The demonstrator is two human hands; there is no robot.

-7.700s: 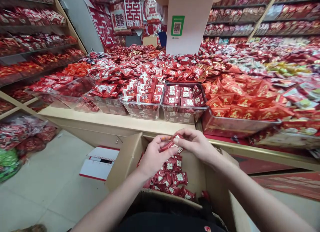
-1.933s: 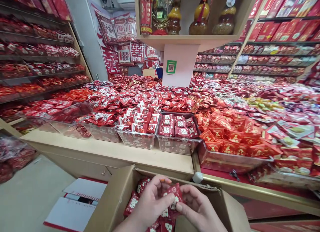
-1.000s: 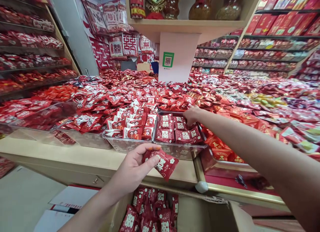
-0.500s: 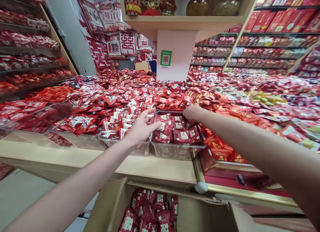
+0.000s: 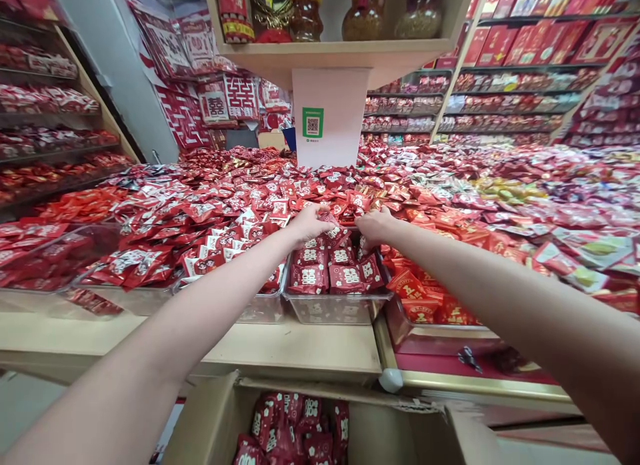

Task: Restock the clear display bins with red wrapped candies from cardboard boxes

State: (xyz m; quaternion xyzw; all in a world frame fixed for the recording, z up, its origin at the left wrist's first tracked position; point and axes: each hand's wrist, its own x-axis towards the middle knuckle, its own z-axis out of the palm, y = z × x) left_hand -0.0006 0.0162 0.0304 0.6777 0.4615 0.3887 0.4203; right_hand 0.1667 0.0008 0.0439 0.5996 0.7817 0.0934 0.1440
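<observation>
Head view: pinching a dark-red double-happiness packet [image 5: 337, 235] in the left hand [image 5: 307, 223] over the back of the clear plastic bin [image 5: 336, 311] of similar packets [image 5: 309, 278]; with the right hand [image 5: 375, 226] at its right rear, cannot tell whether gripping anything.

From the head, the camera looks forward and down over the near carton [image 5: 203, 418] toward the tub [image 5: 335, 310].

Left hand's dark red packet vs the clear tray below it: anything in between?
Only similar double-happiness packets in the clear plastic tray; whether they touch the dark red packet is unclear. The left hand holds it over the tray's rear. The right hand is beside it, not between.
</observation>
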